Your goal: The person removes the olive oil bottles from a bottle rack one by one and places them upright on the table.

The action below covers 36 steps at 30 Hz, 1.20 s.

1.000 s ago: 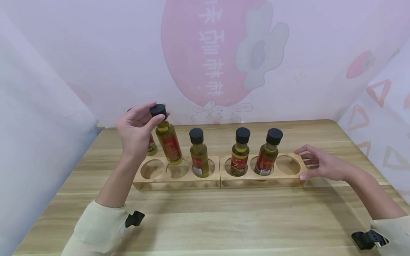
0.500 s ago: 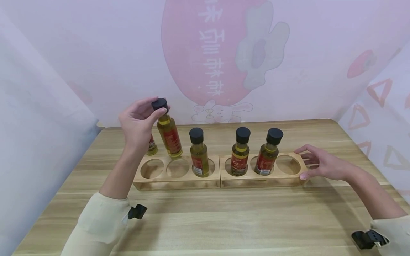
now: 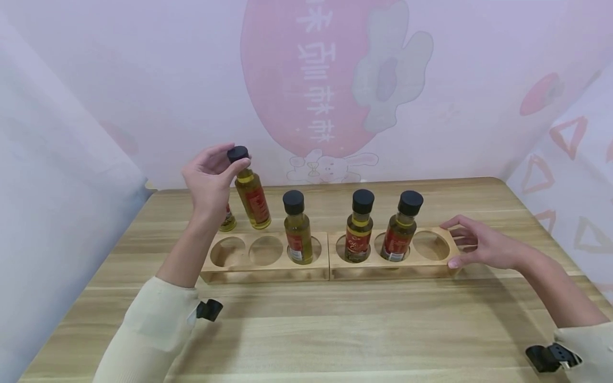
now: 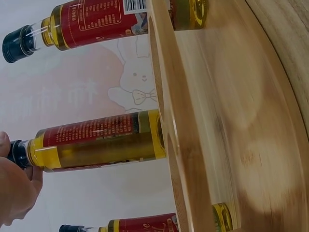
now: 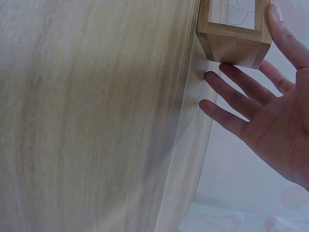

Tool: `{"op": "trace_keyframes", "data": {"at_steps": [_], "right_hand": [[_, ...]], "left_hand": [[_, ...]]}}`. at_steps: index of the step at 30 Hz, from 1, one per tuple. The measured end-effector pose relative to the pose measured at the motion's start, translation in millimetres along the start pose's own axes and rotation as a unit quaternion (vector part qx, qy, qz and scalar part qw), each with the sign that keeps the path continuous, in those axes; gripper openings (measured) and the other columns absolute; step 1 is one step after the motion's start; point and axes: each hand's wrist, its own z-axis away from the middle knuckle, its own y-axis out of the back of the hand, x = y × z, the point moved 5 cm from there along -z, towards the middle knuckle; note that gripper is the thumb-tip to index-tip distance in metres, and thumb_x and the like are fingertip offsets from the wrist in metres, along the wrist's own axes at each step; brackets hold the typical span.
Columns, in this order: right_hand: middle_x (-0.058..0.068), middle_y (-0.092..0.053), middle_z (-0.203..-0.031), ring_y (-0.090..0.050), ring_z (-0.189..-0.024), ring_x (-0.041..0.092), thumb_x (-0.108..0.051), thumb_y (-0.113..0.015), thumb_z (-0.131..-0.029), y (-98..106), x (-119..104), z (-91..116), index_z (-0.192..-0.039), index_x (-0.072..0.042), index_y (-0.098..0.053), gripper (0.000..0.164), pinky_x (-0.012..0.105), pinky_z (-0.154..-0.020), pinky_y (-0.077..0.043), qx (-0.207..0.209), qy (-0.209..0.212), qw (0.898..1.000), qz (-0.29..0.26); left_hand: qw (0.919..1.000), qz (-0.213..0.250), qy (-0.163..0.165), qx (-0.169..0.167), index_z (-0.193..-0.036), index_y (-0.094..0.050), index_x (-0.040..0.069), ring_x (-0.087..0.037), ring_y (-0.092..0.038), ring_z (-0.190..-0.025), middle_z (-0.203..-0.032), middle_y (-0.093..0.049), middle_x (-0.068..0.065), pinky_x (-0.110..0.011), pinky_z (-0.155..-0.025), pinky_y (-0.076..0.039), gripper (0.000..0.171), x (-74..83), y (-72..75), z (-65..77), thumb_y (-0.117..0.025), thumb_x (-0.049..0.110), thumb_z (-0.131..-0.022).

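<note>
In the head view my left hand [image 3: 210, 183] pinches the black cap of an olive oil bottle [image 3: 254, 201] between thumb and fingers. The bottle tilts slightly, its base clear of the left wooden rack [image 3: 268, 269] and just past the middle hole's far edge. That rack's right hole holds another bottle [image 3: 298, 239]. At the far right, my right hand [image 3: 490, 247] grips the end of the right wooden rack [image 3: 373, 270], thumb at the front corner and forefinger at the back. Its other fingers spread loosely beside the end panel in the right wrist view.
Two bottles stand in the right rack, one in the left hole [image 3: 358, 242] and one in the middle hole [image 3: 397, 242]. Behind the left rack another bottle [image 3: 229, 219] is mostly hidden by my left hand. A printed cloth [image 3: 201, 80] hangs behind the wooden table [image 3: 306, 330].
My left hand has lifted the bottle up and away from the left rack's middle hole, its base now beyond the hole's far edge. My right hand has stayed at the rack's end.
</note>
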Motion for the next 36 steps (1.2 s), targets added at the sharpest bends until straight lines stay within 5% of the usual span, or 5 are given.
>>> {"op": "trace_keyframes", "data": {"at_steps": [14,36], "right_hand": [[0.040,-0.055,-0.137,-0.051,-0.126,0.064,0.000,-0.085,-0.083,-1,-1,0,-0.139,0.010,-0.040,0.072,0.066,-0.098,-0.052,-0.001,-0.005,1.000,-0.002],[0.040,-0.053,-0.139,-0.050,-0.127,0.064,-0.001,-0.085,-0.084,0,-1,0,-0.140,0.009,-0.040,0.073,0.066,-0.098,-0.051,-0.004,-0.009,1.000,0.003]], "left_hand": [[0.9922,-0.076,0.099,-0.002,-0.120,-0.075,0.004,-0.011,-0.073,-0.100,-0.118,-0.077,-0.010,-0.027,-0.100,-0.056,0.044,-19.6,4.0,-9.8,-0.090,0.000,-0.079],[0.9796,-0.128,0.154,-0.017,-0.131,-0.071,0.006,-0.016,-0.069,-0.115,-0.132,-0.071,-0.013,-0.032,-0.109,-0.051,0.049,-41.0,2.8,-13.8,-0.087,0.007,-0.085]]}}
